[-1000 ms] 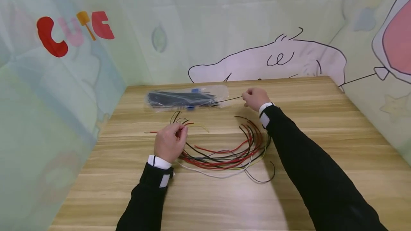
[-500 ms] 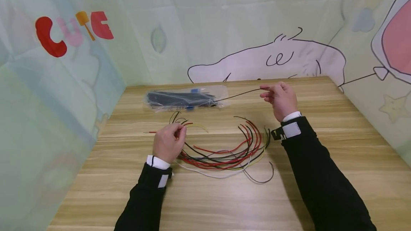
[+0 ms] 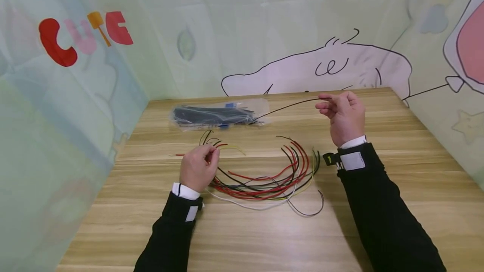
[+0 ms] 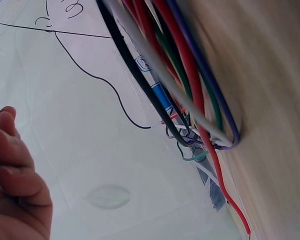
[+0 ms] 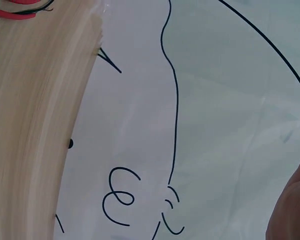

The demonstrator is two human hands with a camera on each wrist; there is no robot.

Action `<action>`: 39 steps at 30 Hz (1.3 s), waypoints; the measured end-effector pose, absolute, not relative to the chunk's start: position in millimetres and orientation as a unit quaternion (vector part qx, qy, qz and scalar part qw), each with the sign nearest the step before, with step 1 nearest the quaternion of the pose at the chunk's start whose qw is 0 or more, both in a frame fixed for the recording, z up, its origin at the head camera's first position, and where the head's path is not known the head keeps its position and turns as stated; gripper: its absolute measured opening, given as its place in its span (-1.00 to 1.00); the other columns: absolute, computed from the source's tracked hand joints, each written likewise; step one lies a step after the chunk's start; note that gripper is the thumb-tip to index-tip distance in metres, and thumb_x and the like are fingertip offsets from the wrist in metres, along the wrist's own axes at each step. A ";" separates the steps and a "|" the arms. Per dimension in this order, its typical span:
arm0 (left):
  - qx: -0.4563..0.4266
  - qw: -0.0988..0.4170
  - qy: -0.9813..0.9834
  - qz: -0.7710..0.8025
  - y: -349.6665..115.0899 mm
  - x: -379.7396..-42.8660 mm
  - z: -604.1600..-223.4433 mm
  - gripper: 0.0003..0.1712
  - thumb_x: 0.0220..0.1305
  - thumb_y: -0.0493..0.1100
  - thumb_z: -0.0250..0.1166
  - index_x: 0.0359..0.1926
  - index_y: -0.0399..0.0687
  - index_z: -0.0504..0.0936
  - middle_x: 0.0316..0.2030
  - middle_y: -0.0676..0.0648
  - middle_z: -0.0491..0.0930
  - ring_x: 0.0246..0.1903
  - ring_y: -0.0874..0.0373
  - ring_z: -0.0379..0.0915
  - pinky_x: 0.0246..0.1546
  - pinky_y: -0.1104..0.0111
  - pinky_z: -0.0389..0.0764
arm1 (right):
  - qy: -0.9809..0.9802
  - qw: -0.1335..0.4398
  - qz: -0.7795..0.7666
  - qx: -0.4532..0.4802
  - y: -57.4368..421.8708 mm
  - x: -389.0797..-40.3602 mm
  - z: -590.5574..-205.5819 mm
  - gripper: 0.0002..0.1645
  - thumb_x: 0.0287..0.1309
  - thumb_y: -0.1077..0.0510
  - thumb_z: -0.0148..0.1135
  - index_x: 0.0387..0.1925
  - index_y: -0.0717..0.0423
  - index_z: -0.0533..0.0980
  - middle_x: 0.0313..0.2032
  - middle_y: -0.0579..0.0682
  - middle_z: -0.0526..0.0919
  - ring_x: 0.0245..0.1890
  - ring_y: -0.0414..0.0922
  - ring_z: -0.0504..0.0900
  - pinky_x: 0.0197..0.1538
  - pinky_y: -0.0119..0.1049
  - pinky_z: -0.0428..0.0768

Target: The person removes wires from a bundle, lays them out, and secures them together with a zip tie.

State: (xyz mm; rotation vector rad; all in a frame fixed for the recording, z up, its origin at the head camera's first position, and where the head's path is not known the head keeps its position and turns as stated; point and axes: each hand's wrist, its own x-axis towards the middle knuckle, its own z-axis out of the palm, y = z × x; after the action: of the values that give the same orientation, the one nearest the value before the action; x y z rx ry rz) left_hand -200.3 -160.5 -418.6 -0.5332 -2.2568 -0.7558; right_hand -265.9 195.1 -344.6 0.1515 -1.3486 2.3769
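Note:
My right hand is raised at the right and pinches the end of a thin black cable tie. The tie bows leftward, its other end at the mouth of a clear plastic bag full of dark ties. In the right wrist view the cable tie arcs across the upper right corner. My left hand hovers by the left end of a curved bundle of wires, red, black, white and yellow. Its fingers hang loosely curled with nothing visible in them in the left wrist view.
The wires lie on a wooden table in front of the bag. A blue label shows on the bag. Printed cloth walls stand behind the table and at both sides.
My right hand has moved right and up from near the bag, drawing the cable tie farther out. More of the tie shows now. The left hand stays where it was.

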 end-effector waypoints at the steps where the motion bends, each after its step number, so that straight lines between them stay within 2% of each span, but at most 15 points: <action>1: -0.206 0.345 -0.868 -0.291 -160.5 -200.4 -418.6 -0.85 0.30 -0.33 0.39 -0.43 -0.20 0.65 -0.60 -0.05 0.56 -0.64 0.19 0.43 -0.61 0.31 0.44 | -0.482 0.202 0.850 0.063 193.3 -263.6 -343.1 -0.66 0.45 0.42 -0.03 -0.53 0.26 0.35 -0.28 0.21 0.77 -0.50 -0.08 0.76 -0.38 -0.39 0.67; 7: -0.208 0.350 -0.866 -0.289 -160.8 -201.2 -418.7 -0.86 0.30 -0.33 0.39 -0.42 -0.21 0.65 -0.59 -0.05 0.56 -0.64 0.18 0.43 -0.61 0.31 0.45 | -0.506 0.199 0.833 0.105 179.3 -249.5 -335.3 -0.68 0.46 0.42 -0.08 -0.49 0.29 0.39 -0.25 0.21 0.77 -0.48 -0.09 0.76 -0.35 -0.37 0.68; 11: -0.211 0.345 -0.866 -0.294 -161.0 -200.2 -418.2 -0.90 0.27 -0.28 0.45 -0.31 -0.24 0.69 -0.55 -0.06 0.56 -0.61 0.17 0.43 -0.59 0.31 0.45 | -0.535 0.191 0.813 0.126 168.9 -240.2 -328.5 -0.68 0.48 0.39 -0.08 -0.47 0.29 0.42 -0.20 0.18 0.78 -0.46 -0.11 0.75 -0.33 -0.36 0.68; 14: -0.221 0.337 -0.864 -0.302 -161.3 -198.7 -417.5 -0.72 0.22 -0.20 0.52 -0.15 -0.28 0.69 -0.47 -0.08 0.55 -0.59 0.18 0.38 -0.58 0.32 0.41 | -0.556 0.179 0.799 0.142 161.1 -232.6 -324.6 -0.67 0.49 0.37 -0.07 -0.46 0.28 0.45 -0.18 0.14 0.79 -0.47 -0.12 0.75 -0.34 -0.35 0.67; 17: -0.238 0.325 -0.863 -0.306 -161.4 -197.5 -416.6 -0.51 0.16 -0.12 0.56 0.02 -0.29 0.65 -0.29 -0.14 0.58 -0.58 0.18 0.36 -0.58 0.33 0.39 | -0.582 0.158 0.782 0.160 151.5 -224.2 -323.6 -0.68 0.52 0.33 -0.07 -0.42 0.26 0.46 -0.14 0.09 0.79 -0.45 -0.14 0.75 -0.34 -0.35 0.66; 21: -0.261 0.313 -0.861 -0.304 -160.4 -196.8 -415.9 -0.29 0.08 -0.07 0.61 0.19 -0.28 0.57 -0.06 -0.21 0.58 -0.55 0.13 0.43 -0.58 0.35 0.41 | -0.613 0.118 0.761 0.180 135.7 -212.8 -326.2 -0.71 0.54 0.30 -0.04 -0.38 0.25 0.46 -0.10 0.03 0.78 -0.42 -0.14 0.75 -0.31 -0.32 0.65; 24: -0.272 0.313 -0.858 -0.304 -158.8 -197.0 -415.0 -0.20 0.04 -0.06 0.63 0.24 -0.29 0.51 0.01 -0.24 0.57 -0.53 0.10 0.47 -0.59 0.36 0.43 | -0.626 0.089 0.749 0.199 125.5 -205.0 -328.5 -0.71 0.56 0.28 -0.04 -0.36 0.34 0.41 -0.08 0.01 0.78 -0.42 -0.14 0.75 -0.32 -0.30 0.66; 26: -0.272 0.321 -0.855 -0.303 -157.8 -197.4 -414.3 -0.19 0.04 -0.08 0.64 0.24 -0.31 0.49 -0.04 -0.24 0.57 -0.54 0.11 0.46 -0.61 0.37 0.42 | -0.629 0.079 0.744 0.213 121.8 -200.6 -329.1 -0.69 0.56 0.28 -0.04 -0.35 0.42 0.38 -0.09 0.01 0.78 -0.43 -0.13 0.75 -0.31 -0.29 0.67; 29: -0.259 0.337 -0.852 -0.305 -156.5 -197.2 -413.4 -0.22 0.04 -0.12 0.63 0.19 -0.35 0.47 -0.27 -0.19 0.56 -0.59 0.16 0.40 -0.63 0.37 0.38 | -0.626 0.078 0.742 0.229 120.9 -196.3 -327.6 -0.69 0.55 0.31 -0.05 -0.36 0.46 0.36 -0.14 0.04 0.77 -0.46 -0.13 0.74 -0.31 -0.30 0.67; 31: -0.247 0.346 -0.851 -0.309 -156.1 -196.8 -413.6 -0.27 0.06 -0.16 0.62 0.16 -0.36 0.46 -0.37 -0.16 0.53 -0.62 0.18 0.38 -0.64 0.36 0.35 | -0.620 0.075 0.745 0.236 122.0 -194.9 -326.1 -0.70 0.54 0.32 -0.05 -0.39 0.42 0.38 -0.17 0.06 0.76 -0.48 -0.12 0.73 -0.31 -0.29 0.66; 34: -0.229 0.362 -0.847 -0.314 -155.8 -196.4 -413.9 -0.31 0.11 -0.23 0.58 0.17 -0.37 0.44 -0.38 -0.16 0.57 -0.64 0.17 0.40 -0.66 0.34 0.36 | -0.610 0.068 0.747 0.253 124.5 -193.8 -324.8 -0.69 0.52 0.35 -0.07 -0.42 0.33 0.41 -0.21 0.05 0.75 -0.49 -0.13 0.71 -0.33 -0.29 0.65; 37: -0.219 0.384 -0.843 -0.307 -156.2 -197.5 -415.8 -0.45 0.19 -0.34 0.48 0.16 -0.35 0.50 -0.41 -0.14 0.63 -0.67 0.15 0.40 -0.69 0.34 0.33 | -0.597 0.060 0.750 0.278 127.2 -192.6 -324.3 -0.68 0.51 0.38 -0.08 -0.46 0.28 0.41 -0.23 0.03 0.73 -0.51 -0.14 0.68 -0.35 -0.30 0.65; 39: -0.215 0.396 -0.841 -0.298 -156.4 -198.2 -417.4 -0.59 0.24 -0.38 0.41 0.11 -0.32 0.57 -0.55 -0.08 0.58 -0.72 0.16 0.35 -0.71 0.34 0.27 | -0.589 0.056 0.751 0.293 130.1 -191.6 -323.7 -0.67 0.51 0.38 -0.09 -0.46 0.27 0.41 -0.23 0.03 0.73 -0.51 -0.14 0.66 -0.34 -0.30 0.66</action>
State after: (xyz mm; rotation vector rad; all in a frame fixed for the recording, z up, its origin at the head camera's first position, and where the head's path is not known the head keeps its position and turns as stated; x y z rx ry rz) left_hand -198.2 -156.4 -417.4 -0.5454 -2.1325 -0.7544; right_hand -191.6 130.1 -323.7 0.8882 -1.7882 2.2796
